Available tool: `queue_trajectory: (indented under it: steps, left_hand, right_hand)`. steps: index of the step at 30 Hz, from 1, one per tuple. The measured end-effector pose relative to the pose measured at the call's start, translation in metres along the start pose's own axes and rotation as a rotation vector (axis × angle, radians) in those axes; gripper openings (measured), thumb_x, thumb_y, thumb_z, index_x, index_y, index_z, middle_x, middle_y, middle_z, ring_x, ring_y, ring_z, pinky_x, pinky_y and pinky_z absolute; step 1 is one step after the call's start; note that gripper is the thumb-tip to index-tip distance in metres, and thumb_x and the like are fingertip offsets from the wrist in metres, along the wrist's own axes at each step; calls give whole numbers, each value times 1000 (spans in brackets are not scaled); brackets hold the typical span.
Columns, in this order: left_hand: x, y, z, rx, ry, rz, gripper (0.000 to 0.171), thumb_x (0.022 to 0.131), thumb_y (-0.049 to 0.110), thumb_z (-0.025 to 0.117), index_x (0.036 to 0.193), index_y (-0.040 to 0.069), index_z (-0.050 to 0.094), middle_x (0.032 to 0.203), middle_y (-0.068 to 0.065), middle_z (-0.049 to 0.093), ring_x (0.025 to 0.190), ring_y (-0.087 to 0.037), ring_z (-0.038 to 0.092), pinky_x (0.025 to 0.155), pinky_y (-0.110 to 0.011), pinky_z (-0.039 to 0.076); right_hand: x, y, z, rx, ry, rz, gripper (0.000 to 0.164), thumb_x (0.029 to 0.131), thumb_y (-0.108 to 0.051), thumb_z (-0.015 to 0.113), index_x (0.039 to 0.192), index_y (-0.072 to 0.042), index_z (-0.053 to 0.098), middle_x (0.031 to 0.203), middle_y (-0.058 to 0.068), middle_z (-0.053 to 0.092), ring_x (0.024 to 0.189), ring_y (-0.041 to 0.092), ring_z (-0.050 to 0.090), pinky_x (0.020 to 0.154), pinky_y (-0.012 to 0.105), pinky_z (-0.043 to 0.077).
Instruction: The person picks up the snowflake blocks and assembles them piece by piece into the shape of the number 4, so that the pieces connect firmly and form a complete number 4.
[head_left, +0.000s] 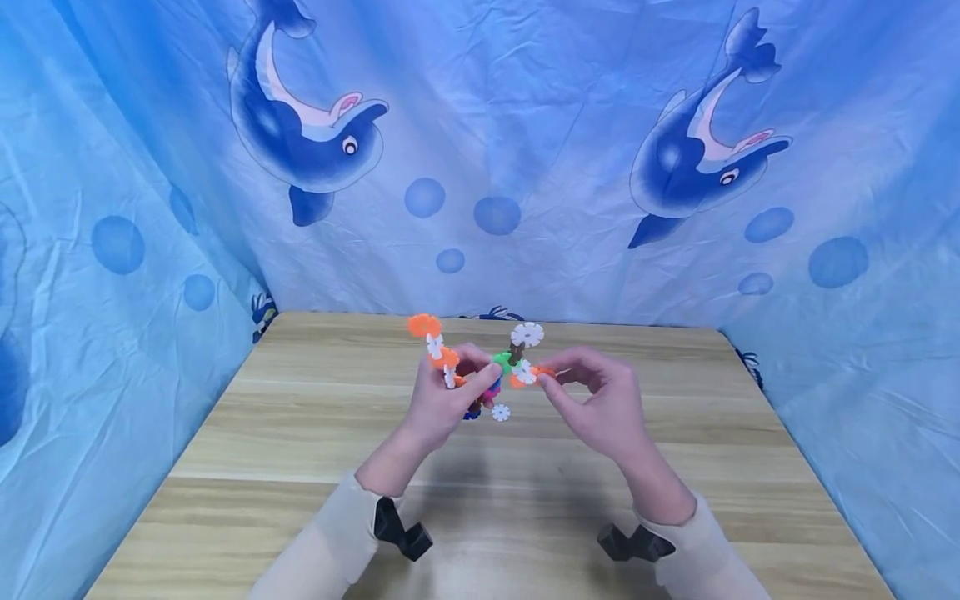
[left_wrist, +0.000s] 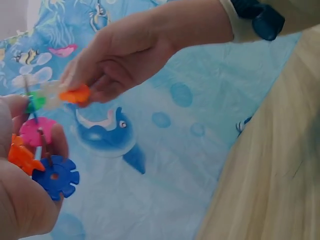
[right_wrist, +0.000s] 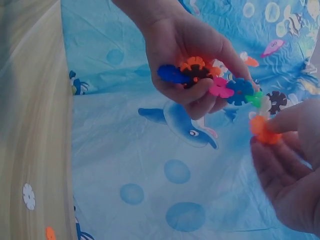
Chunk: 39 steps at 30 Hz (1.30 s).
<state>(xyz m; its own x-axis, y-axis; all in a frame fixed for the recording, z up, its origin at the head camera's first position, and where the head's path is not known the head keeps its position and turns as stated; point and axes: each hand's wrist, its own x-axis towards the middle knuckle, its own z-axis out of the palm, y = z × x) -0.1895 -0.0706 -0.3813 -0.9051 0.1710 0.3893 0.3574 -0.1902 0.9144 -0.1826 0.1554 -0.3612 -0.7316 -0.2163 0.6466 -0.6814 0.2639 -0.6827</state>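
Observation:
A chain of slotted, flower-shaped plastic discs spans both hands. My left hand grips its middle, thumb on the green disc. An arm of orange and white discs rises beyond that hand. On the other side, a brown disc carries a white disc. In the left wrist view a blue disc and a pink disc show by the left fingers. My right hand pinches an orange disc between thumb and fingers, beside a white disc next to the green one.
Both hands are over a wooden table. Blue dolphin-printed cloth surrounds its back and sides. A white disc and an orange piece appear against the tabletop in the right wrist view. Each wrist wears a black mount.

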Motion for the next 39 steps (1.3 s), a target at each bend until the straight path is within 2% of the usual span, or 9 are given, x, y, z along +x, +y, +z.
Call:
queue_trajectory:
  steps: [4,9,14,16,20,25,28,34,39]
  left_hand:
    - [3,3,-8,-12,-79,-9,18,97,4,74,109,-9,69,85,0,72,65,-13,68,61,-27,64]
    - [4,6,-15,-62,-134,41,34,97,5,75,124,-11,63,94,0,69,71,-12,74,71,-30,67]
    - [4,5,-18,-88,-132,62,36,95,8,75,130,2,66,104,0,71,88,-11,74,80,-29,67]
    - [3,4,-18,-106,-115,70,40,95,8,75,133,7,65,108,0,71,96,-11,73,82,-30,67]
    - [3,-5,-15,-230,-103,115,46,94,9,75,137,12,61,115,0,73,105,-12,73,87,-33,67]
    - [4,-27,-12,-477,-206,176,46,96,18,78,138,16,59,122,2,74,105,-15,71,90,-33,66]
    - [4,-39,-5,-486,-249,162,47,96,17,79,139,20,60,122,6,73,104,-14,68,89,-28,65]
    - [2,-42,20,-273,-78,9,26,98,10,75,118,25,69,105,10,76,91,-7,71,83,-22,63]
    - [6,-32,37,-298,83,-33,24,99,6,73,112,25,71,109,11,79,105,-9,74,93,-23,63]
  right_hand:
    - [0,1,-3,-49,-74,82,18,87,5,83,101,-6,80,95,6,81,81,9,76,78,25,66]
    - [-2,4,-4,22,-94,194,16,90,4,82,102,-5,79,96,10,80,78,13,77,75,27,67]
    - [-4,12,-2,150,-64,247,15,90,9,78,103,4,75,98,21,78,78,13,78,75,29,68]
    - [-5,15,0,195,-48,252,14,89,11,78,102,7,73,97,18,78,78,11,78,75,31,68]
    - [-5,19,3,290,-10,266,15,89,15,75,103,13,70,95,1,79,81,10,79,76,34,68]
    - [-4,18,7,356,38,285,18,89,15,75,105,16,67,96,-9,78,87,10,79,77,36,68]
    - [-3,17,9,368,61,278,18,88,16,75,104,16,66,96,-9,79,88,10,80,77,36,68]
    - [-2,18,13,380,75,236,19,86,18,76,102,17,67,94,-8,79,85,10,80,74,36,68]
    - [-5,18,20,400,56,268,19,85,19,76,102,19,66,92,-8,78,86,10,81,75,37,68]
